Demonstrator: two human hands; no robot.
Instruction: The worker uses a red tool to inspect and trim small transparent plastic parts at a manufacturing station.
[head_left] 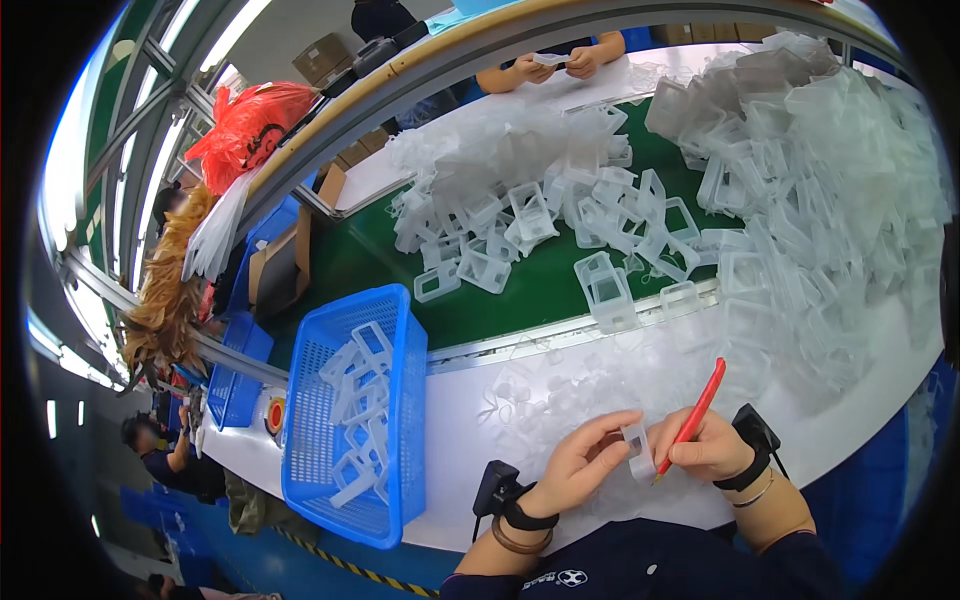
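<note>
My left hand (580,465) pinches a translucent plastic frame (637,452) between thumb and fingers, low over the white worktop. In my right hand (712,448) is a red-handled deburring tool (703,400), gripped like a pen, its brass-coloured tip pointing down beside the frame. The right fingers come close to the frame; whether they touch it I cannot tell. Under and around both hands lie clear plastic scraps (540,400). A blue basket (415,400) to the left holds several similar frames (365,400).
Beyond a metal rail, loose frames (530,215) lie on a green belt (470,320). A tall heap of frames (830,200) spreads over the right side. Across the belt, a co-worker's hands (555,66) hold a pale part. A red bag (250,130) hangs at the upper left.
</note>
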